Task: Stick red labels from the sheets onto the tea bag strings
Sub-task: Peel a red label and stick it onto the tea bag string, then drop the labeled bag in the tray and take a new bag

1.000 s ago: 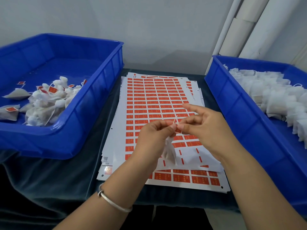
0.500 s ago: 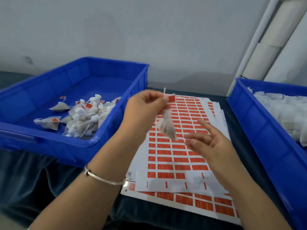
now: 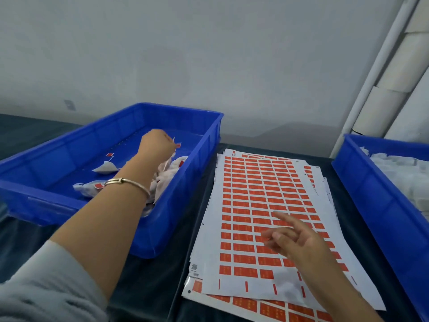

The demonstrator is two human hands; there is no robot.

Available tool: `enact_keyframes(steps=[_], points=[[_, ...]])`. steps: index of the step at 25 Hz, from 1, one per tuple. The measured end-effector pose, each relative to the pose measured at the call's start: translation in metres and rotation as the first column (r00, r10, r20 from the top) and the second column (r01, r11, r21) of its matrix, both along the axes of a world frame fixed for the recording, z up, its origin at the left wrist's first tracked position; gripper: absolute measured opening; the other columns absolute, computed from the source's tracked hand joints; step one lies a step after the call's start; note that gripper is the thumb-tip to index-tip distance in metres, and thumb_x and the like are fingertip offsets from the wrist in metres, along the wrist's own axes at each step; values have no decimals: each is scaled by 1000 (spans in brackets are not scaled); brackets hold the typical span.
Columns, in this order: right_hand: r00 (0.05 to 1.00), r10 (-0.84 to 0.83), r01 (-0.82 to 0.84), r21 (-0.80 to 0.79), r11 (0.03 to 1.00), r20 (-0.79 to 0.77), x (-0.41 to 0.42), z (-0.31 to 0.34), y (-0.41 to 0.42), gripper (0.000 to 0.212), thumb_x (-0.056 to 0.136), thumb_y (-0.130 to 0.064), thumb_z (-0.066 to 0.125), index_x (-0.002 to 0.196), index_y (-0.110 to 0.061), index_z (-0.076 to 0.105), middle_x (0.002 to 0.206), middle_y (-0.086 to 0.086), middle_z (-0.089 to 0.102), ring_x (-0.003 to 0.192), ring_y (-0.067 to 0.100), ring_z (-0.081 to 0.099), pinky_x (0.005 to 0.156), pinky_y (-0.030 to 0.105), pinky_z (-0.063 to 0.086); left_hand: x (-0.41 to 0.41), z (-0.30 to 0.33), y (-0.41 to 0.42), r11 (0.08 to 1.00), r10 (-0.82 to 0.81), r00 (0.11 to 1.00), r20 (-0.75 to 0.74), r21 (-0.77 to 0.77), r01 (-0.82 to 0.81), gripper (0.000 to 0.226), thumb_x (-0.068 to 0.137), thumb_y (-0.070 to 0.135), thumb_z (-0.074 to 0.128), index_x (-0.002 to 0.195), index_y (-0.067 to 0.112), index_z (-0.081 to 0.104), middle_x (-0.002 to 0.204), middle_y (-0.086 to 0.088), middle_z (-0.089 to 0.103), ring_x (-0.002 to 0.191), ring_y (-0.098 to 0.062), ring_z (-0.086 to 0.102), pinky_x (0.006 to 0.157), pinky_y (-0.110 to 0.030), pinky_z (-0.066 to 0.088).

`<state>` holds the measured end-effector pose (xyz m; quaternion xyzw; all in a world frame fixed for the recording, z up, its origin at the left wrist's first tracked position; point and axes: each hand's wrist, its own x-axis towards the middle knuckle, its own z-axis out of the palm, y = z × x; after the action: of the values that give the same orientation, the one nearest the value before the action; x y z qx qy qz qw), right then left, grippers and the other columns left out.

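The left hand [image 3: 156, 142] pinches a white tea bag's string with its small red label [image 3: 177, 145] over the big blue plastic bin [image 3: 185, 201], the right hand [image 3: 293, 238] hovers loose and empty above the white sheets of red labels [image 3: 246, 194], and the sticky label may cling to a finger.

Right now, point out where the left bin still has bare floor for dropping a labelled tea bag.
The left bin has bare floor along its far wall and far-left corner. The near right is crowded with the tea bag pile, where the left hand hangs.
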<state>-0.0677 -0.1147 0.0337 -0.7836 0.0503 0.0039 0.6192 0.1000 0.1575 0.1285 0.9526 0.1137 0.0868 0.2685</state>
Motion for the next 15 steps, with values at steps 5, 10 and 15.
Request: enact_keyframes(steps=[5,10,15], points=[[998,34,-36,-54,998,-45,-7,3,-3,18,87,-29,62,98,-43,57,84,-26,70,80,-6,67,63,9,50,-33,1,-42,979,-201,976,86,-30,204,15,85,19,57,71,20,63,72,3,65,62,-15,56,53,-23,44],[993,-86,95,-137,986,76,-25,44,-30,15,89,-29,61,92,-43,63,83,-27,67,76,-5,67,57,10,52,-99,-30,-144,789,-605,796,31,-114,604,14,86,36,63,76,43,57,73,23,60,63,3,60,46,-4,38],[928,-277,364,-445,818,250,-56,104,-136,25,88,-20,62,84,-45,64,86,-26,68,76,-10,62,62,10,40,-131,-100,-196,675,-737,653,-174,-160,720,21,91,36,56,110,36,66,114,20,62,80,2,57,59,-6,42]])
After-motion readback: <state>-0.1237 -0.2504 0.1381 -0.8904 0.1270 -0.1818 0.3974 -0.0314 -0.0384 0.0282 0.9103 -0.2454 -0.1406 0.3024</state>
